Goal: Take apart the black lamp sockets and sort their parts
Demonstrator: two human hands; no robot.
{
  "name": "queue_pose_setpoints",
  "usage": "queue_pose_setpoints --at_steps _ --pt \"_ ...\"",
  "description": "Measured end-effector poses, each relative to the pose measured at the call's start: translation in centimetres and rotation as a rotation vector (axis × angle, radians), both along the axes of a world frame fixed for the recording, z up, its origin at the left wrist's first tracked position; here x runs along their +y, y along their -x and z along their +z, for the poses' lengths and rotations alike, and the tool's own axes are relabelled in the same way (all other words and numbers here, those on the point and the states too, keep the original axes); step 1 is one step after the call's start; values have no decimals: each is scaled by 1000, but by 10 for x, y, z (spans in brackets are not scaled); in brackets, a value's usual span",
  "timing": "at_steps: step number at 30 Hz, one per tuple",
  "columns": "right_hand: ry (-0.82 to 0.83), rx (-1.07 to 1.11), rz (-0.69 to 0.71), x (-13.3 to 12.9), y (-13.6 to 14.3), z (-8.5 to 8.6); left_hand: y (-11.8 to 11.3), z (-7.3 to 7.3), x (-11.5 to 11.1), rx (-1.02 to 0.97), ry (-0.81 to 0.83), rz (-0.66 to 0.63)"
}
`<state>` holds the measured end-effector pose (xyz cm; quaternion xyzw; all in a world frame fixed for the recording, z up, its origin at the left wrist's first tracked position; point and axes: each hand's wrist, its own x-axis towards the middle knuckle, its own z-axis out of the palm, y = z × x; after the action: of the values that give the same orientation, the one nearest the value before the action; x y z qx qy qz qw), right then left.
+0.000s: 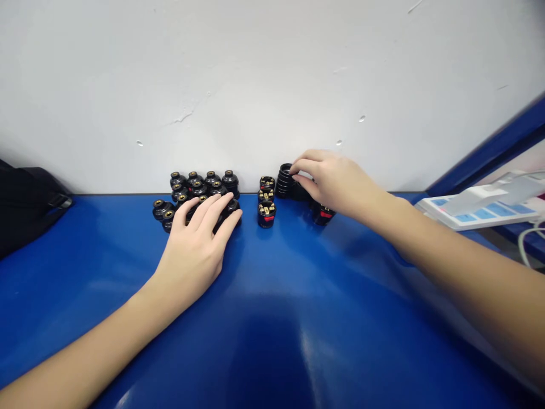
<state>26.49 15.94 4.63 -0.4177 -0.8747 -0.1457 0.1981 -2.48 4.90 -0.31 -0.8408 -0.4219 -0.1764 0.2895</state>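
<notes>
My left hand [196,238] lies with fingers outstretched over a cluster of black lamp holder caps [196,188], each with a brass-threaded hole on top. Its fingers hide some of them. At the back of the table, my right hand [326,176] has thumb and fingers pinched at the rim of a black ribbed lamp socket sleeve [283,183]. Other dark parts behind this hand are partly hidden. Between the hands stand 3 round black socket cores [267,216] in a row, with brass contacts and red marks. Another socket core [323,216] shows below my right hand.
The blue tabletop [264,318] meets a white wall [264,85] at the back. A black bag [29,204] sits at the left edge. On the right are a white and blue power strip [481,210], a white cable [523,244] and a blue frame bar [494,145].
</notes>
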Motion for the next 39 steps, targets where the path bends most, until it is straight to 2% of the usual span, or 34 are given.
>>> queue_pose_setpoints --at_steps 5,10,15,19,23,27,30,32,35,39 --pt "-33 27 -1 -8 1 4 -1 1 -1 18 4 -27" --pt "-25 153 79 -33 4 13 -1 2 0 2 0 -81" --pt "121 234 126 -72 8 15 -6 6 -5 -226 72 -215" --pt "348 277 119 -105 8 1 -11 8 -14 -359 215 -357" --pt "547 341 116 -132 11 -22 -15 4 -17 -402 328 -378" --pt "650 410 140 -144 19 -42 -22 -2 -17 -698 547 -338" --pt "678 508 191 -143 25 -52 -28 -6 -20 -963 777 -303" --pt "718 603 229 -141 26 -56 -32 -7 -24 -1048 930 -325" --pt "861 784 241 -137 25 -57 -33 -9 -28 -1025 1020 -398" --pt "1054 918 202 -133 21 -55 -29 -11 -30 -778 951 -403"
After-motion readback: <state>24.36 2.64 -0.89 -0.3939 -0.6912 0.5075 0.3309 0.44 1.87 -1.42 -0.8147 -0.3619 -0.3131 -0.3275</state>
